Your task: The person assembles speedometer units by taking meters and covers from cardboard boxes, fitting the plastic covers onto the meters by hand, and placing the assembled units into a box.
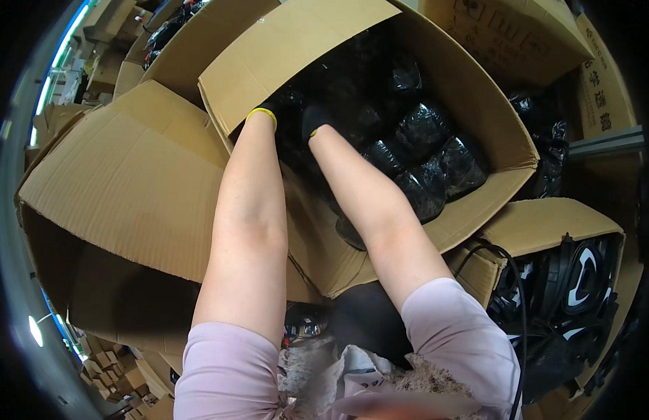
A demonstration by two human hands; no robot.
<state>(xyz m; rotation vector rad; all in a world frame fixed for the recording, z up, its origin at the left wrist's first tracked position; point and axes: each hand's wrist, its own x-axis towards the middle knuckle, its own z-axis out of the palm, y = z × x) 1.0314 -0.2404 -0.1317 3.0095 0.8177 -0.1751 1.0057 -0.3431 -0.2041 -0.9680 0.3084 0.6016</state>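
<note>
Both my arms reach down into a large open cardboard box (pixel 510 147) filled with shiny black plastic-wrapped bundles (pixel 424 126). My left hand (pixel 282 103), in a dark glove with a yellow cuff, is at the box's left side, by the raised flap (pixel 289 52). Close beside it on the right is my right hand (pixel 314 119), gloved the same way, near the wrapped bundles. The gloves blend into the dark inside of the box. Fingers of both hands are hidden, so whether either holds a bundle does not show.
An open carton (pixel 121 182) with a wide flap stands at the left. At the lower right, another carton (pixel 548 220) holds black-and-white items with straps, and a black cable (pixel 520 301) hangs past it. A closed carton (pixel 520 42) and a metal rail (pixel 604 142) are at the upper right.
</note>
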